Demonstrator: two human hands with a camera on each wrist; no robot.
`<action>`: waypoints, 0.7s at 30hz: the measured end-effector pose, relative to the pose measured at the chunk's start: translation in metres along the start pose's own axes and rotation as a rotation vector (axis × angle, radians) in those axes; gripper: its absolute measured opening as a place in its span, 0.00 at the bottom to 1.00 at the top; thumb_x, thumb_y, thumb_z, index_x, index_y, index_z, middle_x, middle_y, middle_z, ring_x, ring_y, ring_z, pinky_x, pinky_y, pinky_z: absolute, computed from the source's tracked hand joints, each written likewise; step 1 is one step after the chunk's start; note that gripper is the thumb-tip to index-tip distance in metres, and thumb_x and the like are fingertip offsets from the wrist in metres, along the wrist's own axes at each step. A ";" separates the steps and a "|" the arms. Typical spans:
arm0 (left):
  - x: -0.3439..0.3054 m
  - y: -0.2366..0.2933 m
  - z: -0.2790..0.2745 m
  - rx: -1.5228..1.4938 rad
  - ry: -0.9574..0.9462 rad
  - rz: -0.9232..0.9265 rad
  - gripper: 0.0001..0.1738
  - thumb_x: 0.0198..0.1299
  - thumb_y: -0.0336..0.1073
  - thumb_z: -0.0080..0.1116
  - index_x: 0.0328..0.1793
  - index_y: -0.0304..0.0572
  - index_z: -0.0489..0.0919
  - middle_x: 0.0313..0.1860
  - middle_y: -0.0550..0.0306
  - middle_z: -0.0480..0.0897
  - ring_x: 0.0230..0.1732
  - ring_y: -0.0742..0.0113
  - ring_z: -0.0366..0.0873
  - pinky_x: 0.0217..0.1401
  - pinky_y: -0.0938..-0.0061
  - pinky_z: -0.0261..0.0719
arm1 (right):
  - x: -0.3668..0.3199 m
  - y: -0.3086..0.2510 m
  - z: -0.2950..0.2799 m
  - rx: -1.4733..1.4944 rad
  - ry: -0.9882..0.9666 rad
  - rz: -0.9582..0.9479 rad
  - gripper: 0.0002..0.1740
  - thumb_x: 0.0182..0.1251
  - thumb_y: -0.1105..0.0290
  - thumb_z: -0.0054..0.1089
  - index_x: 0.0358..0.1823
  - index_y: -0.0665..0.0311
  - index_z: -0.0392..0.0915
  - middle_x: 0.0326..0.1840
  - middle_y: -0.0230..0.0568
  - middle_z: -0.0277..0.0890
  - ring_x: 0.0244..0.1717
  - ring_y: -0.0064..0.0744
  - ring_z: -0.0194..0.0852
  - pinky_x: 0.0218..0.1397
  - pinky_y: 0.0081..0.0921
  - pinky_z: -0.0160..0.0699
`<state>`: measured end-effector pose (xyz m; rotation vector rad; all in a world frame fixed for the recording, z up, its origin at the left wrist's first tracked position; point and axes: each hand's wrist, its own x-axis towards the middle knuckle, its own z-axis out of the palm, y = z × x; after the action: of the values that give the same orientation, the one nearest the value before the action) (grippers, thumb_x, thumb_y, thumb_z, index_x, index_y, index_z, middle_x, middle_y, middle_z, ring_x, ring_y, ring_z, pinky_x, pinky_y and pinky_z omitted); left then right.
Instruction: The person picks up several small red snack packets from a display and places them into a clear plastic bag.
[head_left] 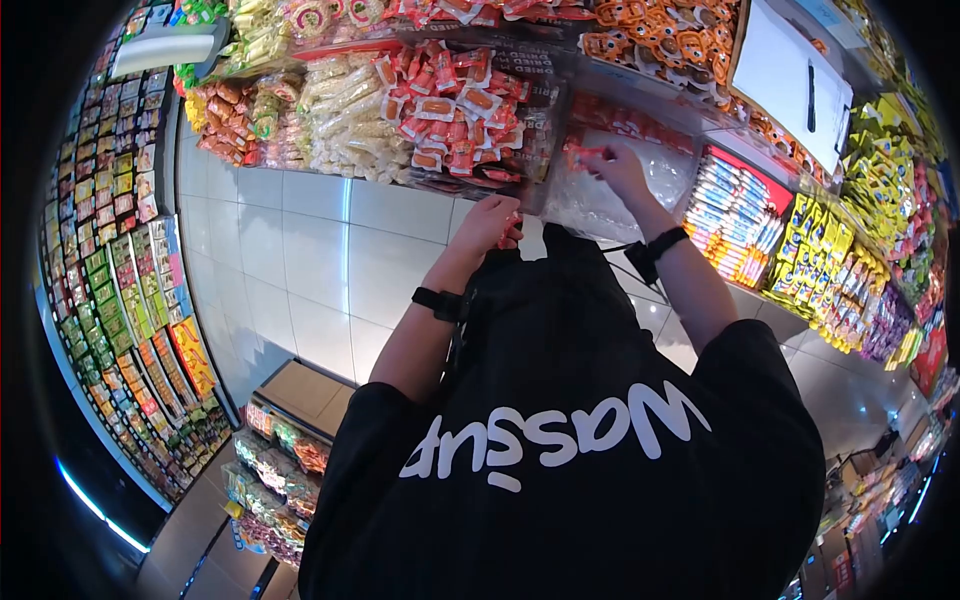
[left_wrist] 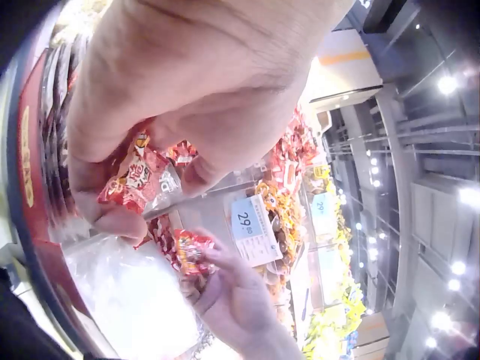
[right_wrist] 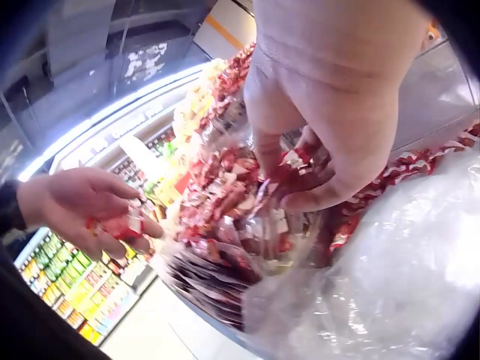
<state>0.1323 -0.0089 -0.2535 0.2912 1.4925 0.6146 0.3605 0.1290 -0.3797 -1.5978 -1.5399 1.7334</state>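
My left hand (head_left: 487,226) is at the front edge of the snack display, its fingers and thumb curled round a small red-wrapped snack packet (left_wrist: 139,181). The right wrist view shows that packet (right_wrist: 124,225) lying against the fingers of the left hand (right_wrist: 79,206). Over a bin to the right, my right hand (head_left: 620,172) pinches another red snack packet (left_wrist: 193,253) between fingertips and thumb. Just below the right hand spreads a crumpled clear plastic bag (head_left: 615,195), partly covering the bin. More red packets (right_wrist: 405,169) show along the bin's back edge.
A heap of red packets (head_left: 455,110) is left of the bin, beside clear-wrapped pale snacks (head_left: 345,115). Orange packets (head_left: 660,45) and a white sheet with a pen (head_left: 790,85) lie behind. Yellow packets (head_left: 815,235) fill the right side. Price tags (left_wrist: 253,229) front the bins.
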 end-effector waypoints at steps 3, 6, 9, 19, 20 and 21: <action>-0.004 -0.001 -0.005 -0.018 -0.001 -0.011 0.18 0.69 0.44 0.52 0.56 0.39 0.74 0.42 0.55 0.79 0.32 0.67 0.80 0.32 0.75 0.80 | 0.032 0.010 -0.001 -0.313 0.181 -0.009 0.19 0.58 0.55 0.68 0.35 0.66 0.82 0.30 0.43 0.83 0.30 0.32 0.83 0.38 0.30 0.82; -0.007 -0.002 -0.009 -0.043 0.001 0.002 0.17 0.68 0.41 0.52 0.57 0.38 0.73 0.44 0.52 0.79 0.34 0.65 0.81 0.36 0.73 0.82 | 0.043 0.009 0.004 -0.559 0.198 0.013 0.18 0.60 0.54 0.63 0.35 0.63 0.83 0.33 0.48 0.84 0.35 0.42 0.84 0.42 0.38 0.82; -0.007 -0.007 -0.014 -0.114 0.004 0.004 0.16 0.68 0.37 0.51 0.56 0.35 0.73 0.45 0.50 0.78 0.37 0.61 0.81 0.41 0.69 0.84 | 0.045 0.004 0.012 -0.733 0.188 0.035 0.17 0.62 0.54 0.57 0.39 0.59 0.85 0.37 0.51 0.84 0.41 0.50 0.83 0.45 0.44 0.81; -0.009 -0.006 -0.019 -0.170 0.009 0.013 0.13 0.67 0.32 0.51 0.54 0.34 0.73 0.43 0.52 0.76 0.42 0.59 0.82 0.47 0.64 0.86 | 0.039 0.009 0.022 -0.765 0.314 0.024 0.16 0.65 0.58 0.52 0.41 0.58 0.83 0.40 0.53 0.83 0.44 0.54 0.82 0.46 0.48 0.80; -0.008 -0.008 -0.018 -0.167 0.010 0.012 0.13 0.67 0.32 0.51 0.54 0.34 0.73 0.43 0.52 0.76 0.42 0.59 0.82 0.48 0.64 0.86 | 0.039 0.011 0.022 -0.791 0.299 0.004 0.16 0.65 0.58 0.51 0.40 0.59 0.83 0.40 0.53 0.83 0.43 0.54 0.82 0.46 0.48 0.80; -0.007 -0.008 -0.017 -0.163 0.010 0.012 0.13 0.68 0.32 0.51 0.54 0.33 0.73 0.44 0.52 0.76 0.43 0.59 0.82 0.48 0.64 0.86 | 0.038 0.009 0.022 -0.797 0.287 0.003 0.16 0.66 0.57 0.51 0.38 0.59 0.83 0.39 0.53 0.82 0.43 0.55 0.82 0.45 0.48 0.80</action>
<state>0.1176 -0.0225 -0.2529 0.1708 1.4414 0.7436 0.3333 0.1456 -0.4115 -2.0609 -2.2018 0.8372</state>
